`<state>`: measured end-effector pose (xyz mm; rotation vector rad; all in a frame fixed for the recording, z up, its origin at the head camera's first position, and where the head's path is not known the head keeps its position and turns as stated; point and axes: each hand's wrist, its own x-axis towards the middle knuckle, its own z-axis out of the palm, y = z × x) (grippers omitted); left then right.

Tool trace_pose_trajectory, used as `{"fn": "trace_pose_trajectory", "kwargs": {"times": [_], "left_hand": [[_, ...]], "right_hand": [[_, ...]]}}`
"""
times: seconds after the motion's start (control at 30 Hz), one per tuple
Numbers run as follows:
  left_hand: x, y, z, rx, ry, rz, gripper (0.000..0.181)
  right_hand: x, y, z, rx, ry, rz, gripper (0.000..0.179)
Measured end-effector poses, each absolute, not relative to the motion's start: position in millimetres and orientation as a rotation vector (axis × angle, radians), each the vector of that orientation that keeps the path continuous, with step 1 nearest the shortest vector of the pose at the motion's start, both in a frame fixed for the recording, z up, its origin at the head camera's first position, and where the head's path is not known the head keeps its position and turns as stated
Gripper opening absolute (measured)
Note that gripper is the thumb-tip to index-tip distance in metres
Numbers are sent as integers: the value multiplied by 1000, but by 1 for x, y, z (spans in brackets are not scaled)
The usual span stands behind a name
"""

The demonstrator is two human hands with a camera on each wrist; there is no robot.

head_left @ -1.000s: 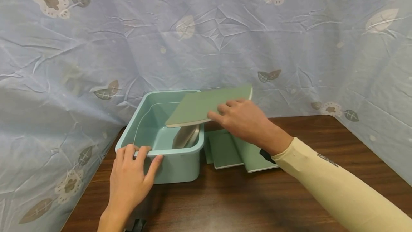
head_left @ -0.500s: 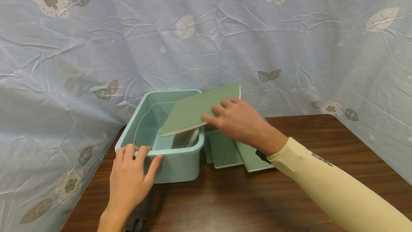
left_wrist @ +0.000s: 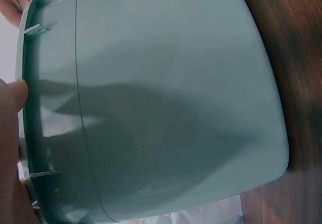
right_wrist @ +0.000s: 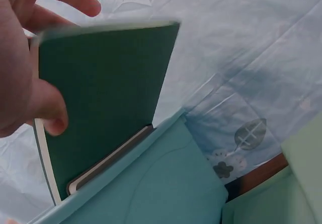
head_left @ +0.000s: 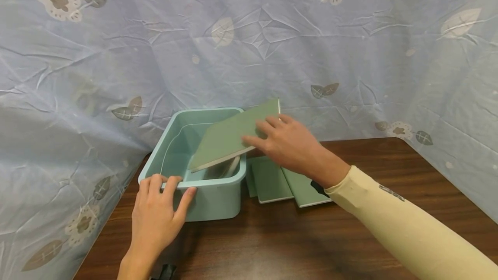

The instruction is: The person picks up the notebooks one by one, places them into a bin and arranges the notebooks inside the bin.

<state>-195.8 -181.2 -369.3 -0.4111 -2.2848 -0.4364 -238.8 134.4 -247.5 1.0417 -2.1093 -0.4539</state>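
Observation:
A light teal plastic bin (head_left: 214,202) stands on the table. My left hand (head_left: 157,213) grips its near rim, fingers over the edge and thumb on the outer wall, as the left wrist view also shows. My right hand (head_left: 288,144) holds a green notebook (head_left: 229,135) by its right edge, thumb against one cover in the right wrist view. The notebook slants down into the bin, its lower left corner below the rim level. Inside, against the right wall, leans another book (right_wrist: 110,158), mostly hidden behind the notebook in the head view.
Several green notebooks (head_left: 270,182) lie overlapping on the brown wooden table (head_left: 272,245), right beside the bin. A pale floral curtain (head_left: 264,46) hangs close behind the table and along both sides.
My right hand has moved left, lowering and tilting the green notebook further into the bin. My left hand stays on the rim, and the bin has not moved.

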Motion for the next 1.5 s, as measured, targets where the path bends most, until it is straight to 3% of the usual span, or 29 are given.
{"fn": "trace_pose_trajectory", "kwargs": {"times": [0.27,1.5], "left_hand": [[-196,-184,-372,-414,-2281,-445,36],[-196,-189,-372,-455,-2244,-432,38]], "right_hand": [[-236,134,-242,1002,-2091,-363,48],[-231,152,-257,886,-2411,-177,62]]}}
